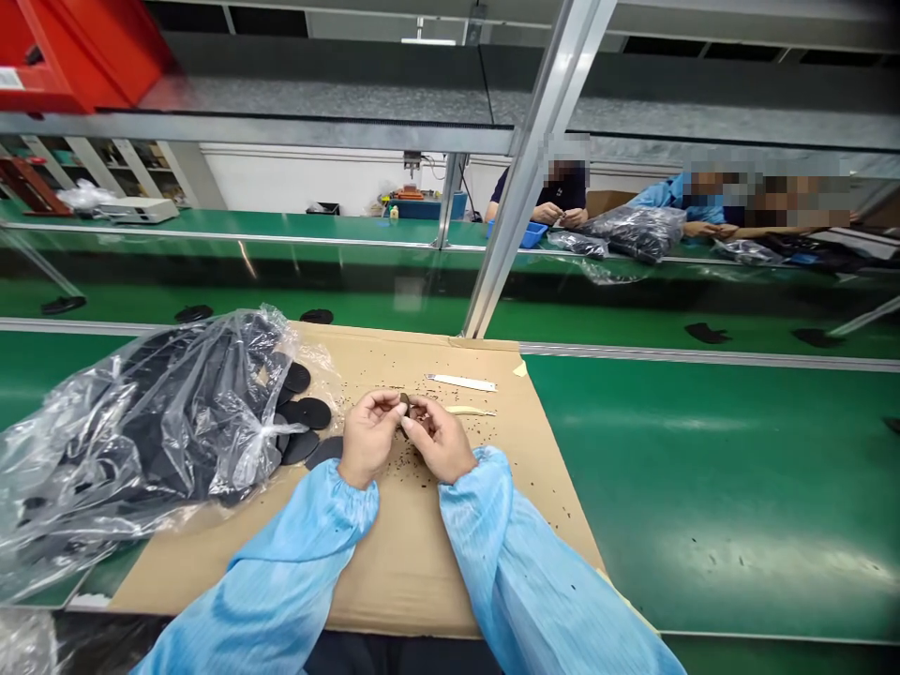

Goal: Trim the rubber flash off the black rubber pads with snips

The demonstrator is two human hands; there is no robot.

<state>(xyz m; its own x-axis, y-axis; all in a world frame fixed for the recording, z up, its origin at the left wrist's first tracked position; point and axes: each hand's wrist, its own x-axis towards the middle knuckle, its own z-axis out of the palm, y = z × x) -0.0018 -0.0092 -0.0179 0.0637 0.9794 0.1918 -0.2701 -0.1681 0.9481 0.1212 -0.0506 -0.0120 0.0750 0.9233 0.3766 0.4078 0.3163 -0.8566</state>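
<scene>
Over the cardboard sheet [394, 581], my left hand [369, 436] and my right hand [444, 441] meet, fingers pinched on one small dark disc [405, 413] seen nearly edge-on. Both thumbs press its near face; much of it is hidden by my fingers. Several flat black discs [309, 412] lie left of my left hand, spilling from a clear plastic bag [141, 422] full of dark pieces. Beyond my right hand rest a white slim-handled tool [462, 382] and a yellowish curved tool [470, 411]. Black crumbs are scattered around them on the cardboard.
A metal post [534, 169] rises at the cardboard's far edge. The green bench [738, 487] extends to the right. At the far bench, people handle things beside plastic bags [637, 230] and a blue tray [532, 234]. A red bin [84, 56] sits on the upper shelf.
</scene>
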